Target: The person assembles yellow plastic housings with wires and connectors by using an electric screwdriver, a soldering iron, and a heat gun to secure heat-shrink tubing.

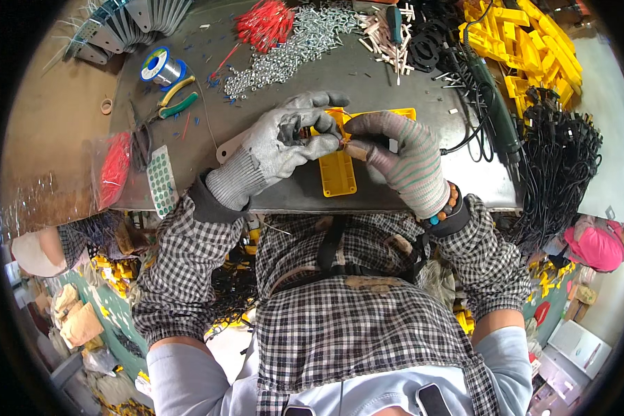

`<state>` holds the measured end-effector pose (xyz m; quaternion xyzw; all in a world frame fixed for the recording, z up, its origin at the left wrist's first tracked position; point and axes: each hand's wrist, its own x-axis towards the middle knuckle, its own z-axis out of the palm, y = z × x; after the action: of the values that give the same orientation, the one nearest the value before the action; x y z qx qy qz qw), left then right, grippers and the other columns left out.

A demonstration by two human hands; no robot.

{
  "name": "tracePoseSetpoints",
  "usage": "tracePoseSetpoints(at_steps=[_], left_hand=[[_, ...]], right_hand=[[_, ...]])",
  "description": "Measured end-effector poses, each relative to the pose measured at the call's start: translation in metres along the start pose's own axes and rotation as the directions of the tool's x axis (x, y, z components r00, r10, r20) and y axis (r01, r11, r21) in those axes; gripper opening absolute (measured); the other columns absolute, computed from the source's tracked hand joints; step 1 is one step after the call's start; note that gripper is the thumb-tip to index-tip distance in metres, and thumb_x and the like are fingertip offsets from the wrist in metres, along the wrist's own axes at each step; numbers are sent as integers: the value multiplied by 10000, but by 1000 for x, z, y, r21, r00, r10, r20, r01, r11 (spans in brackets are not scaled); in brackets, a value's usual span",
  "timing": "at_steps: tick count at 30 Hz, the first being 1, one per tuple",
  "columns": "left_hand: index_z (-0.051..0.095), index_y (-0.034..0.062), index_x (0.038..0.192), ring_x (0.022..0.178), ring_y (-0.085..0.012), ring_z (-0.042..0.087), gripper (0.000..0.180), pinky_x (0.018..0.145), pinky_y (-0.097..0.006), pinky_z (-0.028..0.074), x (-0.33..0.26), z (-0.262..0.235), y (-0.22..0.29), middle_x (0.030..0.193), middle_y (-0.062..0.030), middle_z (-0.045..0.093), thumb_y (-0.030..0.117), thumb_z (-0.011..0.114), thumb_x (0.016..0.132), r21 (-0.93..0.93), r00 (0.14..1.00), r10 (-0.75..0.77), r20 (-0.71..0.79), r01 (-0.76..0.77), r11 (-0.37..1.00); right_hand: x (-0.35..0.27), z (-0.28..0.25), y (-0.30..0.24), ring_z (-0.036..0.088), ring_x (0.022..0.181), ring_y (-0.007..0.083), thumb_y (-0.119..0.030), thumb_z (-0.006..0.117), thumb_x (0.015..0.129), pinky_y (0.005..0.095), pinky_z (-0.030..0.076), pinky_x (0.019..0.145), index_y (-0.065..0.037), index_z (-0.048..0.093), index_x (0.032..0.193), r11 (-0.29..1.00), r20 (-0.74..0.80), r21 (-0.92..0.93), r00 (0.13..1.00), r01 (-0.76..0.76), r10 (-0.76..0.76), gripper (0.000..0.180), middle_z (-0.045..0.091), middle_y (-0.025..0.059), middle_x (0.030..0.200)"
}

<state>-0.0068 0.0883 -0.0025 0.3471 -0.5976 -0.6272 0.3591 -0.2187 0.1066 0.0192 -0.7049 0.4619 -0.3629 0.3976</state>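
My left hand (284, 135), in a grey coated glove, is closed in a pinch at the middle of the bench. Its fingertips meet those of my right hand (402, 156), in a striped glove, also pinching. Between the fingertips shows a thin reddish wire (343, 141); its ends are hidden by the fingers. Under both hands lies a yellow plastic housing (338, 177), its near part flat with small holes and its far part mostly covered by the gloves. Beside my left wrist a grey metal plate (227, 149) with a hole sticks out.
Behind the hands lie piles of screws and nuts (291, 55), red wires (265, 26) and a screwdriver (394, 28). Solder wire (162, 67) and pliers (179, 100) are left. A corded power screwdriver (492, 111), black cables (558, 152) and yellow housings (527, 41) fill the right.
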Motion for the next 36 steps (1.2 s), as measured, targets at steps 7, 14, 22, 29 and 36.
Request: tracePoseSetpoints(at_steps=[7,14,22,29,36], left_hand=[[611,19,1018,1114,-164,529,169,968,-326,442,3,-7,5,1345,-142,475,121,626,884,21,992,-57,112,55,998],[634,30,907,1130,-239,538,157,971,-373,421,-2,13,14,1287,-128,538,88,688,772,231,990,102,-102,-76,970],[653,67,696,1179,-268,486,65,1018,-427,357,4,28,22,1247,-63,579,124,685,693,843,885,463,-45,-215,493],[634,40,811,1239,-277,464,102,1018,-397,392,6,22,11,1321,-123,527,57,678,721,525,978,158,-137,-63,849],[674,50,826,1238,-300,468,124,1043,-411,352,8,25,33,1317,-134,530,34,667,704,878,896,430,115,-294,377]], right_hand=[[3,0,6,642,796,270,-121,753,747,347,524,716,-90,694,954,941,37,-182,958,287,-285,218,646,82,834],[0,3,-1,618,659,254,-155,723,759,345,503,610,-86,683,905,864,38,-436,965,251,-260,167,612,89,744],[12,-19,-5,573,610,116,-242,711,834,285,463,551,-17,647,936,906,283,172,901,-386,330,255,615,52,687],[-7,-6,-2,658,742,300,-202,665,818,391,536,627,-78,609,962,749,122,-609,964,261,-237,198,636,90,790],[21,-30,-12,660,686,235,-337,683,850,366,501,619,12,650,1022,871,453,-32,770,-491,450,390,655,141,744]])
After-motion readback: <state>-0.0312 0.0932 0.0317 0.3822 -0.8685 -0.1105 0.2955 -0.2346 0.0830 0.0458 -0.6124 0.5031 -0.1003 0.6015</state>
